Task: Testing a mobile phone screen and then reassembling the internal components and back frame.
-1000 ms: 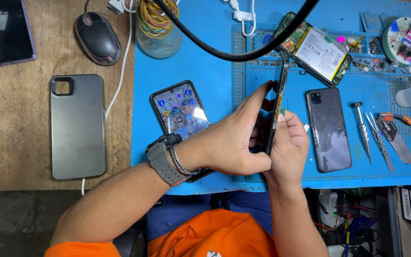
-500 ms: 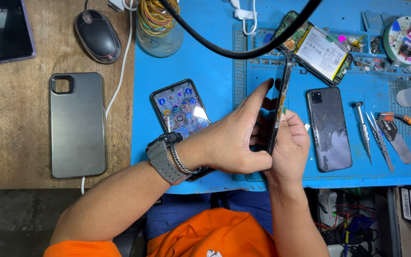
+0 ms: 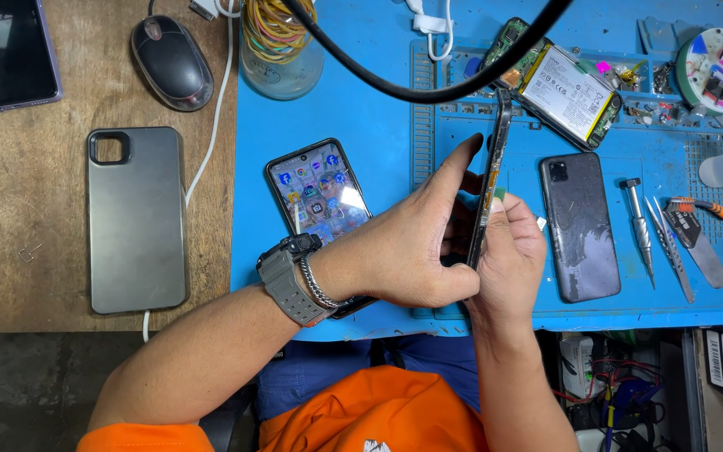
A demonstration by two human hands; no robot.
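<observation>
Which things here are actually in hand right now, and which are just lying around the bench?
In hand:
- thin phone frame held on edge, gripped by left hand and right hand

Lying about:
- lit phone on the blue mat
- dark back cover
- opened phone with battery
- screwdriver and tweezers
- grey phone case
- mouse

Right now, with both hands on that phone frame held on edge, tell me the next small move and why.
Probably keep the left hand steady and let the right hand work on along the phone frame. The frame stands on edge above the blue mat, pinched between both hands with the left forefinger up its side, so the grip looks secure. What the right fingertips are touching is too small to tell.
</observation>
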